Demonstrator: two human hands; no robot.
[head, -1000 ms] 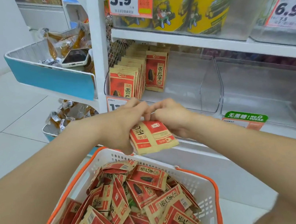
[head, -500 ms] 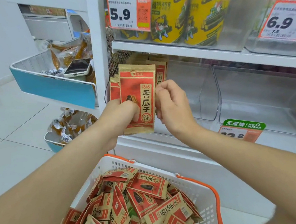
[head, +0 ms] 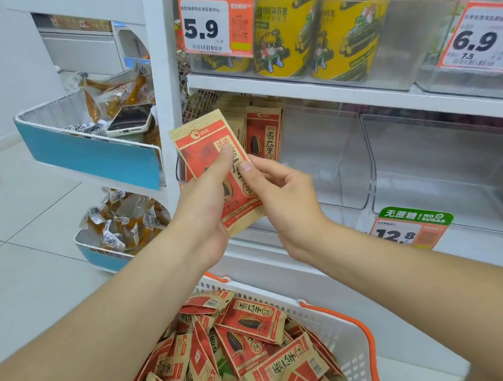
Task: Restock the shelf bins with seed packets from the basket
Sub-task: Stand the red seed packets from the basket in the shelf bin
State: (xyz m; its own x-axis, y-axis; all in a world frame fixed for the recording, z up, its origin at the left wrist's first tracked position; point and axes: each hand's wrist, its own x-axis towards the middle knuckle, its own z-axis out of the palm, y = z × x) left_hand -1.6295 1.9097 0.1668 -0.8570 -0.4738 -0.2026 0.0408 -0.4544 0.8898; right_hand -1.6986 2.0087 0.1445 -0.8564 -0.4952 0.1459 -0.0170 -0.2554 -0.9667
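A red and tan seed packet stands upright in front of the shelf. My left hand grips it from the left, thumb across its face. My right hand pinches its right edge. Behind it, a row of the same packets stands in a clear shelf bin. Below my arms, a white basket with orange handles holds several loose seed packets.
A second clear bin sits to the right, above a 12.8 price tag. Yellow cans fill the shelf above. At left, a blue-fronted wire rack holds snacks and a phone.
Both hands lifted the packet from just above the basket up to the bin with the standing packets and turned it upright. My view tilted up a little.
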